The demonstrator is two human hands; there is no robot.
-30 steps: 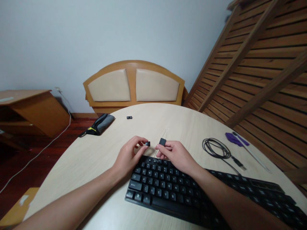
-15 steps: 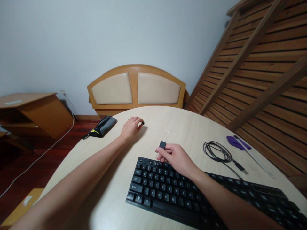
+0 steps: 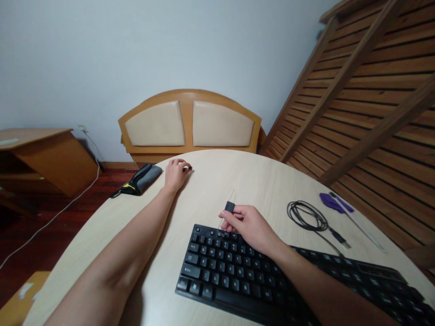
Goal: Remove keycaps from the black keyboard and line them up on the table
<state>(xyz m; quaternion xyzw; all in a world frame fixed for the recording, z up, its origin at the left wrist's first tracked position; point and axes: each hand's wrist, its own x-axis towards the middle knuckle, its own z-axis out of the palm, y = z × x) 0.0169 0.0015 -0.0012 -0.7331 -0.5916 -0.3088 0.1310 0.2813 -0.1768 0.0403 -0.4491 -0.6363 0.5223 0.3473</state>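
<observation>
Black keycaps (image 3: 189,168): a small group on the far left of the table (image 3: 197,199), right at the left fingertips; exact count blocked by the fingers.
Left fingers: curled low over the caps, left hand (image 3: 176,174) resting at table level. Cannot tell if a cap is pinched or already let go; thumb hidden.
Right fingers: right hand (image 3: 249,224) pinches the dark handle of a wire keycap puller (image 3: 229,207) between thumb and fingers.
Puller wires: one end points away over the table; the other reaches the keyboard's top row. Cannot tell if it grips a key.
Keycap step: judged to be laying a loose cap beside its fellows, puller parked in the other hand.
Next at the caps: probably calls for a light release and a lift that nudges none of the row.
Left-hand shift: a second ago it held one cap just off the keyboard corner, two caps lying alone; now it is at that pair. Right hand and puller nearly unmoved.
Keyboard (image 3: 217,271): black, flat, partly under the right forearm; what look like uncapped key mounts (image 3: 197,229) at its top-left corner.
Farther right: coiled USB cable (image 3: 321,227), purple cloth (image 3: 328,202), white stick (image 3: 360,224) across it.
Far left edge: grey-and-black pouch (image 3: 146,179), near the left hand, apart.
</observation>
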